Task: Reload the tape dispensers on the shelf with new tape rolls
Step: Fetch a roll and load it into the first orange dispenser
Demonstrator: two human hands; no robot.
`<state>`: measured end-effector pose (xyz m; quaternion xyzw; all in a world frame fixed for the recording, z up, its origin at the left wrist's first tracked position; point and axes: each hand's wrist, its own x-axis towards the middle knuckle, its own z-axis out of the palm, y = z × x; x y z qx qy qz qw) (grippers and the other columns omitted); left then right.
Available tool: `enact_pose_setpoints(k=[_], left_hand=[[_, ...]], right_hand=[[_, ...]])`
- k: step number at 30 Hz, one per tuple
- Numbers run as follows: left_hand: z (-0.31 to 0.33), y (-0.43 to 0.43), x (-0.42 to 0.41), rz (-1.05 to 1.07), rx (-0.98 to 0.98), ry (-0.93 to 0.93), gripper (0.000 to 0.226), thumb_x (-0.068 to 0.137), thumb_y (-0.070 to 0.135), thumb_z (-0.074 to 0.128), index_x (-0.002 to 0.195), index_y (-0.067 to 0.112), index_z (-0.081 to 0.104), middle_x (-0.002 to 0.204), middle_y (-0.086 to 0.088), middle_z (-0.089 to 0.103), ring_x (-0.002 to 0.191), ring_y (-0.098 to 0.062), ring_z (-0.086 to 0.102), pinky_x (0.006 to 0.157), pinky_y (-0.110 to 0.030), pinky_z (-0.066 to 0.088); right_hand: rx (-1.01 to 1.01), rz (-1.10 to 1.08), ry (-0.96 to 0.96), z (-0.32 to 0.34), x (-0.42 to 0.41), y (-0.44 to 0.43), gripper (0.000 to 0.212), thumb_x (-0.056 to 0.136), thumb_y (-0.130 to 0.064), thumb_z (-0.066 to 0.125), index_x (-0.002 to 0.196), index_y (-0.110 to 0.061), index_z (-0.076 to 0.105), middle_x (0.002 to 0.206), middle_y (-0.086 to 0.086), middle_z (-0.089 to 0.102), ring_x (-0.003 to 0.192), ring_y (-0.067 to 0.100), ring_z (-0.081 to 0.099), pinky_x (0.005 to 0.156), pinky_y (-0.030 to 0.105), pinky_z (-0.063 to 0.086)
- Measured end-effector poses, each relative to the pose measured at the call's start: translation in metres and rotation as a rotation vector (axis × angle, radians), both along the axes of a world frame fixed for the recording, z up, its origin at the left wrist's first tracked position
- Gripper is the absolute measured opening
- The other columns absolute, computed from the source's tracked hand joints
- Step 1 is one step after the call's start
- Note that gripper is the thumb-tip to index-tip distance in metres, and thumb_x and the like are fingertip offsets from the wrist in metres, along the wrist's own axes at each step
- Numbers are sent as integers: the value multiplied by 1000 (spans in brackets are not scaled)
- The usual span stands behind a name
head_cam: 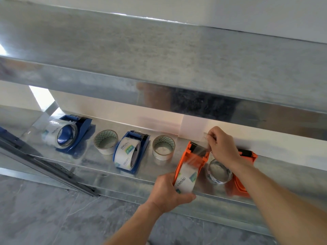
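On the shelf [99,165] we see, from the left, a first blue dispenser [77,131] and a second blue dispenser [139,147], both already filled. A first loose roll [105,141] stands between them, and a second loose roll [163,147] comes just after. We cannot tell if these two are new or used up.

Next comes the orange dispenser [192,160], near the front edge. Our left hand [168,191] grips the roll [185,179] sitting in it. Our right hand [223,147] pinches the tape end [203,149] just past the blade [194,143].

We think the roll is light and stiff, so its sides are good to hold. The tape end is thin, floppy and sticky. It could fold onto itself, so it is best to pinch only the tip. The blade's teeth look sharp.

The tape end is clear and blurry, so it is hard to see. The left hand hides the roll's middle. The right arm covers part of a third loose roll [219,171] and much of a last orange dispenser [238,184].
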<state>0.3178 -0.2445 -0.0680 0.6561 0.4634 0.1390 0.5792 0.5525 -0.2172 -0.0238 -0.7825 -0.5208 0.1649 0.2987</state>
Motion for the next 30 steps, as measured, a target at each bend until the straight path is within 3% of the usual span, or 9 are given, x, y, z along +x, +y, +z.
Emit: enact_pose_setpoints(k=[5,9,11,12,17,23,30], left_hand=[[-3,0,0,5,-6,0,42,55,41,89,87,23,69,85,4,75,77,-11,72,68,-36,62],[-3,0,0,14,-2,0,41,54,41,89,86,22,69,84,4,75,74,-13,71,65,-34,62],[-2,0,0,19,-1,-3,39,55,39,89,84,22,69,82,3,75,73,-13,71,62,-28,60],[-1,-1,0,17,-1,-6,39,55,38,89,85,23,69,82,3,75,72,-13,71,61,-25,59],[-1,0,0,16,-23,-16,40,54,39,89,86,24,70,84,5,75,75,-11,71,65,-27,60],[2,-1,1,26,-15,-4,40,56,37,90,87,24,70,83,6,75,73,-8,71,62,-21,57],[5,-2,3,25,18,21,37,59,36,91,86,24,68,81,7,73,70,-1,68,57,-14,51]], right_hand=[[150,-63,69,11,-10,5,24,101,-22,55,77,-18,56,63,-2,65,60,8,63,66,24,48],[173,-65,387,28,-11,5,24,99,-17,56,75,-12,58,71,9,66,60,18,61,59,33,46],[134,16,520,38,-15,1,18,94,-8,63,83,-19,56,77,12,65,62,21,62,53,32,47],[103,64,535,41,-17,-1,27,89,-2,67,88,-25,54,78,13,64,62,21,62,51,29,47],[-39,115,491,35,-15,-2,61,73,3,83,109,-30,46,98,14,65,70,19,63,53,25,50],[-91,109,324,30,-12,-5,87,70,1,84,137,-29,38,94,7,66,72,18,64,62,27,51],[-132,165,111,35,-25,-16,94,74,1,78,147,-34,32,93,0,59,72,12,59,64,23,49]])
